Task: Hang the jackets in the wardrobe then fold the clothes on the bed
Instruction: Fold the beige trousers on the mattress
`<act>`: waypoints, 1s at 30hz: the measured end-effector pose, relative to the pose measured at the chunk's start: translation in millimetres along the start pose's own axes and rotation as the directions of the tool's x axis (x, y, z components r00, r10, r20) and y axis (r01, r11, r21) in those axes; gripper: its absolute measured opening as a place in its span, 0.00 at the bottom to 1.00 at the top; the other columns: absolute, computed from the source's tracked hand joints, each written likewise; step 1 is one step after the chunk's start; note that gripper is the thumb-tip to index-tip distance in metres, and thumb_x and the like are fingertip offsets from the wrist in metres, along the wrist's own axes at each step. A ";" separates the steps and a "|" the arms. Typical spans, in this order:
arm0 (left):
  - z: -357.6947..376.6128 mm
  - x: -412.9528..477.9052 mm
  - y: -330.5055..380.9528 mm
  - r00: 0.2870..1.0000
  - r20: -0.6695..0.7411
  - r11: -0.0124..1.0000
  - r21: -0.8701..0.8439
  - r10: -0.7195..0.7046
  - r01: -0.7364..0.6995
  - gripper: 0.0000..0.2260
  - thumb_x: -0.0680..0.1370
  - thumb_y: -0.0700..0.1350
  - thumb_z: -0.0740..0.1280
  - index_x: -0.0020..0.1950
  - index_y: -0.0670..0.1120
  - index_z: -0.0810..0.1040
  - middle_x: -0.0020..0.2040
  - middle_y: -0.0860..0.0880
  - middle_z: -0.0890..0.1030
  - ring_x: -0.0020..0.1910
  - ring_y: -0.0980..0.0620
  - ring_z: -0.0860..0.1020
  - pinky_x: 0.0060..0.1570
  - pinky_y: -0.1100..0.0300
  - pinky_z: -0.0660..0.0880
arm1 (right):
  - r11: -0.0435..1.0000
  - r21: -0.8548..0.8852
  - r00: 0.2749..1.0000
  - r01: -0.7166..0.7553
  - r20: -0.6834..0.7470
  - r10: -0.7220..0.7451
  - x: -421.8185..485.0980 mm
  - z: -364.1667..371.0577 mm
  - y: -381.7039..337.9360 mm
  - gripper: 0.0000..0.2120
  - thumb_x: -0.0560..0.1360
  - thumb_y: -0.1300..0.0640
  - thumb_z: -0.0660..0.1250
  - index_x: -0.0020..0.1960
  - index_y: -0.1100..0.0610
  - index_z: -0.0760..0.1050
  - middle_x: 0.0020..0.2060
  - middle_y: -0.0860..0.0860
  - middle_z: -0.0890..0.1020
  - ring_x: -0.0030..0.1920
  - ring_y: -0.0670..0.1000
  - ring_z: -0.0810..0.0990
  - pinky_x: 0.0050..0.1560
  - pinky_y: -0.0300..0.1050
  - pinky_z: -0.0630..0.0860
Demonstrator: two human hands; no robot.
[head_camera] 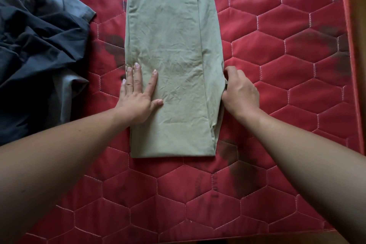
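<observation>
Under both hands, a red bed [277,184] quilted in hexagons, stitched pale, blotched with dark stains. Left hand [136,93] flat, fingers spread, pressing the left edge of an olive-green garment [170,35]. Right hand [240,91] curled, pinching its layered right edge. Between and beyond the hands: thin, creased cloth folded into a long rectangle, hemmed at the far end. Left of the left hand, crumpled dark navy clothes [35,45].

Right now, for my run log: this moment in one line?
left hand: flat on khaki garment | right hand: grips its right edge | dark clothes: crumpled
</observation>
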State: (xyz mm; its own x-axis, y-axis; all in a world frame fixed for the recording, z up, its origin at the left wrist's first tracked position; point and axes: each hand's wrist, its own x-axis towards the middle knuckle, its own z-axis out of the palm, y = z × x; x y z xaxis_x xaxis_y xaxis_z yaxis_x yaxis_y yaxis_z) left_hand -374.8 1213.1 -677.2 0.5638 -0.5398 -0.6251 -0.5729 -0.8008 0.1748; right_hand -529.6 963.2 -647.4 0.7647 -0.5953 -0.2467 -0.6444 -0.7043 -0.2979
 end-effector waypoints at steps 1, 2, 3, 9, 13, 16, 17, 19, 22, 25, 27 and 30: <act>0.1 0.3 0.0 1.000 0.000 1.000 0.001 0.000 0.000 0.38 0.80 0.66 0.54 0.75 0.63 0.26 0.73 0.44 0.20 0.71 0.46 0.20 0.74 0.45 0.31 | 1.000 -0.028 1.000 -0.008 -0.017 0.008 4.5 0.6 -2.6 0.11 0.80 0.55 0.59 0.61 0.55 0.69 0.51 0.56 0.76 0.52 0.63 0.78 0.46 0.57 0.74; 0.1 0.5 0.0 1.000 -0.001 1.000 0.002 0.000 0.000 0.38 0.80 0.66 0.54 0.75 0.63 0.26 0.73 0.45 0.20 0.71 0.46 0.20 0.74 0.45 0.31 | 0.999 -0.052 1.000 -0.005 -0.023 0.004 7.8 1.6 -3.2 0.09 0.80 0.57 0.58 0.60 0.56 0.69 0.50 0.56 0.76 0.50 0.63 0.78 0.46 0.57 0.74; 0.0 0.7 0.2 1.000 -0.002 1.000 0.002 -0.002 0.002 0.38 0.80 0.66 0.54 0.75 0.63 0.26 0.73 0.45 0.20 0.71 0.46 0.20 0.74 0.45 0.32 | 0.997 -0.073 1.000 0.005 -0.025 -0.007 9.3 2.8 -2.4 0.08 0.80 0.58 0.58 0.59 0.56 0.69 0.50 0.56 0.76 0.50 0.63 0.78 0.45 0.57 0.74; -1.4 0.8 0.4 1.000 0.009 1.000 -0.004 -0.005 0.005 0.38 0.80 0.66 0.54 0.74 0.65 0.25 0.74 0.45 0.20 0.71 0.47 0.20 0.74 0.45 0.31 | 0.999 0.050 0.997 -0.010 -0.079 0.014 -4.9 8.4 7.2 0.11 0.81 0.53 0.59 0.57 0.57 0.74 0.49 0.58 0.78 0.51 0.63 0.74 0.49 0.59 0.71; -2.1 1.5 0.7 1.000 0.014 1.000 -0.002 -0.010 0.010 0.39 0.80 0.66 0.54 0.70 0.66 0.22 0.73 0.45 0.19 0.69 0.48 0.18 0.74 0.45 0.31 | 0.973 0.227 0.998 -0.040 -0.045 0.052 -9.8 7.2 7.7 0.12 0.78 0.61 0.58 0.54 0.59 0.79 0.47 0.58 0.81 0.51 0.63 0.75 0.52 0.59 0.72; -1.7 2.0 0.1 1.000 0.016 1.000 0.000 -0.012 0.012 0.39 0.80 0.66 0.54 0.69 0.67 0.20 0.72 0.45 0.18 0.66 0.49 0.16 0.73 0.46 0.30 | 0.769 0.578 0.958 -0.274 0.093 0.272 0.9 -9.2 6.5 0.16 0.72 0.58 0.58 0.49 0.56 0.83 0.44 0.54 0.85 0.48 0.57 0.81 0.53 0.57 0.77; -1.5 2.0 -0.1 1.000 0.012 1.000 0.000 -0.012 0.012 0.39 0.80 0.66 0.54 0.70 0.67 0.21 0.72 0.45 0.18 0.66 0.49 0.16 0.73 0.45 0.30 | 0.704 0.624 0.936 -0.340 0.147 0.321 8.3 -13.5 4.7 0.14 0.71 0.55 0.58 0.45 0.55 0.83 0.40 0.53 0.85 0.44 0.57 0.81 0.51 0.57 0.78; -1.4 1.1 0.6 1.000 0.009 1.000 -0.005 -0.010 0.010 0.39 0.80 0.66 0.54 0.72 0.65 0.23 0.73 0.45 0.19 0.68 0.48 0.18 0.74 0.45 0.31 | 0.742 0.567 0.933 -0.358 0.191 0.305 24.0 -20.6 -1.9 0.15 0.75 0.50 0.62 0.40 0.60 0.80 0.37 0.56 0.84 0.41 0.60 0.80 0.48 0.58 0.78; -2.9 0.6 2.7 1.000 0.013 1.000 0.003 -0.016 0.016 0.39 0.80 0.66 0.55 0.74 0.64 0.25 0.74 0.44 0.20 0.72 0.45 0.21 0.74 0.44 0.32 | 0.825 0.479 0.954 -0.300 0.158 0.255 39.4 -18.5 -8.4 0.19 0.78 0.49 0.68 0.39 0.65 0.80 0.35 0.58 0.82 0.37 0.56 0.77 0.46 0.57 0.76; -4.3 0.5 4.3 1.000 0.019 1.000 0.012 -0.024 0.024 0.39 0.80 0.66 0.55 0.76 0.63 0.27 0.74 0.43 0.21 0.74 0.43 0.23 0.75 0.44 0.32 | 0.749 0.545 0.926 -0.377 0.212 0.312 44.5 -16.2 -8.7 0.14 0.76 0.52 0.72 0.34 0.58 0.79 0.30 0.48 0.78 0.33 0.47 0.74 0.40 0.51 0.73; -4.0 0.4 4.7 1.000 0.020 1.000 0.011 -0.023 0.022 0.39 0.80 0.66 0.55 0.76 0.62 0.27 0.74 0.43 0.21 0.74 0.42 0.23 0.75 0.44 0.33 | 0.754 0.544 0.929 -0.369 0.201 0.310 43.1 -14.6 -6.1 0.14 0.76 0.53 0.69 0.35 0.58 0.78 0.30 0.49 0.78 0.33 0.49 0.74 0.39 0.50 0.73; -2.8 1.4 3.8 1.000 0.015 1.000 0.003 -0.020 0.020 0.39 0.80 0.66 0.55 0.75 0.63 0.26 0.74 0.43 0.21 0.74 0.43 0.23 0.74 0.44 0.32 | 0.713 0.581 0.920 -0.391 0.261 0.292 38.1 -15.0 -2.6 0.11 0.77 0.59 0.65 0.37 0.58 0.77 0.32 0.52 0.79 0.34 0.51 0.76 0.38 0.50 0.76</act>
State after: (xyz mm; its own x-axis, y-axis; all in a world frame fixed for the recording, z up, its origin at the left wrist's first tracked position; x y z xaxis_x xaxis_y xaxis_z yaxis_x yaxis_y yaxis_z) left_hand -374.5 1208.6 -675.3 0.5662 -0.5195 -0.6400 -0.5633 -0.8107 0.1597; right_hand -498.8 936.6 -642.2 0.5162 -0.6526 -0.5547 -0.7569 -0.0445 -0.6520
